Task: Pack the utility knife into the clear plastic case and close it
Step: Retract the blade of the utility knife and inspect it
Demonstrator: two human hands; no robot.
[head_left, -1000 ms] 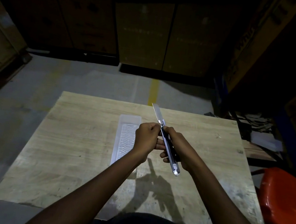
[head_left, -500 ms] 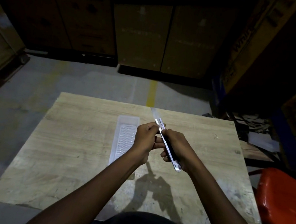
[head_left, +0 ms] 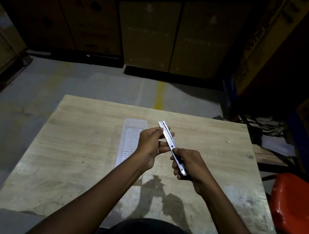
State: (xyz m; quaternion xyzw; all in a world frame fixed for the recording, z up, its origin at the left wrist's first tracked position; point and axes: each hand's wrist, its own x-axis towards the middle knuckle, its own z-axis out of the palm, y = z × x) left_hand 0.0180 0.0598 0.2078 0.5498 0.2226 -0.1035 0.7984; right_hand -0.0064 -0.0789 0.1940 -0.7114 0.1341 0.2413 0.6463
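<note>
Both of my hands hold a silver utility knife [head_left: 169, 138] in the air above the middle of the wooden table [head_left: 77, 156]. My left hand [head_left: 150, 145] pinches its far end near the tip. My right hand [head_left: 189, 165] wraps the dark rear part of the handle. Only a short stub of blade shows at the tip. The clear plastic case [head_left: 129, 143] lies open on the table just left of my left hand, long side pointing away from me; my left forearm covers its near end.
An orange plastic chair [head_left: 298, 210] stands at the table's right edge. Large cardboard boxes [head_left: 170, 36] line the far wall and both sides. Grey concrete floor with a yellow line [head_left: 160, 94] lies beyond the table.
The blade that stuck out far beyond the tip has slid back into the handle. My right hand has shifted down toward the knife's rear end.
</note>
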